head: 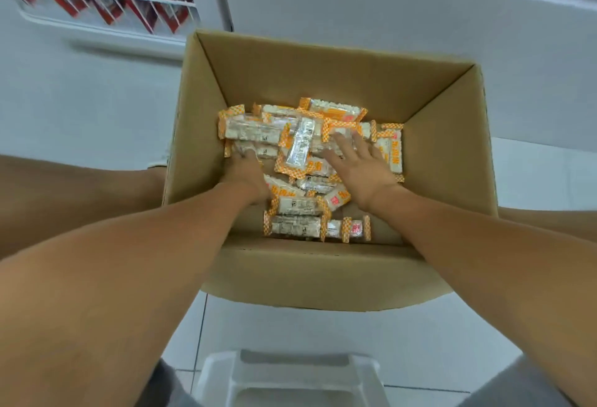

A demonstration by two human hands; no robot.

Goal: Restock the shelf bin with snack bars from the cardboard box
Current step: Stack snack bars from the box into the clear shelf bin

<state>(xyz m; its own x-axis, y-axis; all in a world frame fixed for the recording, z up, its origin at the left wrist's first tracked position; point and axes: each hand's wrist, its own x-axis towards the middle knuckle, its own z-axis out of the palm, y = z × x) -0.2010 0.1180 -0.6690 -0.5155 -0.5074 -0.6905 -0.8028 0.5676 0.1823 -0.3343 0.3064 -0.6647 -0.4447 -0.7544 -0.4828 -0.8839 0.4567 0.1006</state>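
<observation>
Both hands reach into the box (226, 264): our left hand (247, 177) curls onto bars (300, 206) by the left wall, grip hidden; our right hand (361, 164) lies spread flat mid-pile, likely gathering a handful for the bin.

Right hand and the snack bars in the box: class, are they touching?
Touching. The head view shows the right hand lying flat, fingers spread, on the snack bars inside the box.

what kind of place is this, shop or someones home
Most likely a shop aisle during restocking. A cardboard box holds many identical snack bars, and a white wire shelf bin of red packets hangs above a tiled floor.
</observation>
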